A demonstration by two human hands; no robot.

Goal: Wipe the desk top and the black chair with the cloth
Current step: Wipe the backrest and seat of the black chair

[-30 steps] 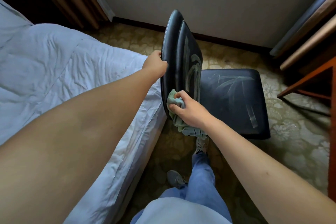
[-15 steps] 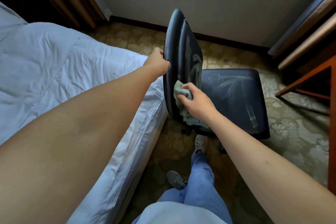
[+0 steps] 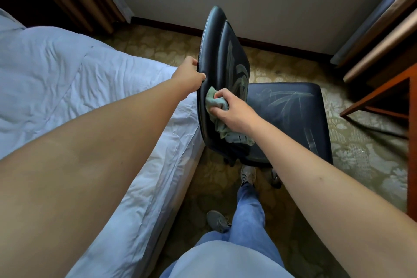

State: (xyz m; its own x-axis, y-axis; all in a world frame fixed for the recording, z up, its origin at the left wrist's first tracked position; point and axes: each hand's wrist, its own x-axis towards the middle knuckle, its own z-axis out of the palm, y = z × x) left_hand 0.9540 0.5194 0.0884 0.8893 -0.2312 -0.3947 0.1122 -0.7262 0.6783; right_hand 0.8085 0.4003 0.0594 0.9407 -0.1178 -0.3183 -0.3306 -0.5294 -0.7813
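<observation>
On your left lies the bed (image 3: 67, 88) with its rumpled white cover. Your left hand (image 3: 189, 77) grips the outer edge of the black chair (image 3: 216, 56) backrest, fingers curled round it. Your right hand (image 3: 232, 110) holds the bunched green cloth (image 3: 214, 102) pressed against the backrest. Wipe streaks mark the seat; the wooden bench (image 3: 383, 92) stands far right

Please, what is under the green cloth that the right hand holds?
The cloth, gripped by the right hand, lies against the black chair backrest edge. Black upholstery shows around it; the spot beneath the cloth is covered.
</observation>
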